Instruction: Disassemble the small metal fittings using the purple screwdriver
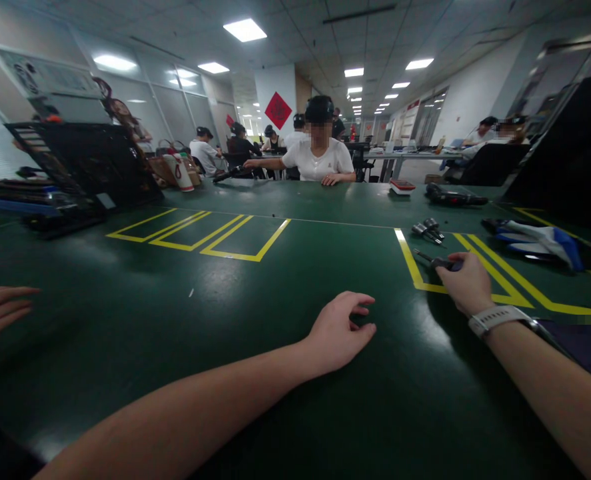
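My right hand (468,283), a pale watch band on its wrist, is closed around the dark handle of a small screwdriver-like tool (428,258). Its thin metal shaft points left and away from me, over a yellow-taped rectangle at the right. Just beyond it lie several metal pieces with thin shafts (428,231), too small to name. My left hand (342,330) rests near the middle of the green tabletop (295,413), fingers loosely bent and apart, with nothing in it.
Blue and white gloves (540,241) lie at the right, below a dark tool (455,195) and a small red and white box (402,187). Another person's hand (0,310) reaches in at left. A person in white (320,160) sits opposite. Black cases (85,163) stand back left.
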A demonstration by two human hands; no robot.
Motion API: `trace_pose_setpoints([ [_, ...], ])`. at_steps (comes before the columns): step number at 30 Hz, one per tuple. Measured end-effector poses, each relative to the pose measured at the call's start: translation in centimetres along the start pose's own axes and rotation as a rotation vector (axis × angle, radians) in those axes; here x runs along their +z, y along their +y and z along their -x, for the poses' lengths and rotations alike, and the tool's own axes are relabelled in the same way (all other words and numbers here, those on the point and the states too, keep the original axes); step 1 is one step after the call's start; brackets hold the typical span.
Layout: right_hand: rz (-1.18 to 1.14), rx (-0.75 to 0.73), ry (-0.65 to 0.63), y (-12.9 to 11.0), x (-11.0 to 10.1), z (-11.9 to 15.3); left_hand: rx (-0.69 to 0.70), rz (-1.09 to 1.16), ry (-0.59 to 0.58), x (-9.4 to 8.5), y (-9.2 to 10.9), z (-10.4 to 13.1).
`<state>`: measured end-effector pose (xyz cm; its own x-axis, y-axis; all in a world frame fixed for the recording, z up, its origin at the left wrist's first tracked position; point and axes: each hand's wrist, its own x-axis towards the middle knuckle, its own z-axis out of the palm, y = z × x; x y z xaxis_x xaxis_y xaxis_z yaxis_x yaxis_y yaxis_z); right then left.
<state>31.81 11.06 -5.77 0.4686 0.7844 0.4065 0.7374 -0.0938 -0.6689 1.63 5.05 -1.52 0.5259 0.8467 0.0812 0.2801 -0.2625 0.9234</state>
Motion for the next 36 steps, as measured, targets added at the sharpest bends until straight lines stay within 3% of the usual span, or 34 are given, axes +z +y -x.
trace_pose_setpoints([
  [14, 0.164, 0.152, -0.093, -4.1, -0.3, 0.5, 0.019, -0.068, 0.015, 0.1, 0.0, -0.1],
  [18, 0.139, 0.077, -0.204, -6.5, 0.5, 1.8, 0.054, -0.123, 0.089, 0.4, -0.3, -0.1],
  [24, -0.055, -0.098, -0.423, -10.9, 2.1, 5.6, 0.134, -0.361, 0.19, -0.5, -0.4, -0.5],
  [28, -0.304, -0.152, -0.612, -13.2, 2.1, 8.0, 0.146, -0.52, 0.139, -2.2, -1.0, -1.2],
  [32, -0.503, -0.135, -0.758, -13.9, 1.8, 9.3, 0.093, -0.675, 0.075, -3.5, -1.7, -1.9],
  [36, -0.579, -0.08, -0.794, -13.8, 2.0, 9.4, 0.087, -0.756, 0.097, -4.3, -2.5, -2.7],
])
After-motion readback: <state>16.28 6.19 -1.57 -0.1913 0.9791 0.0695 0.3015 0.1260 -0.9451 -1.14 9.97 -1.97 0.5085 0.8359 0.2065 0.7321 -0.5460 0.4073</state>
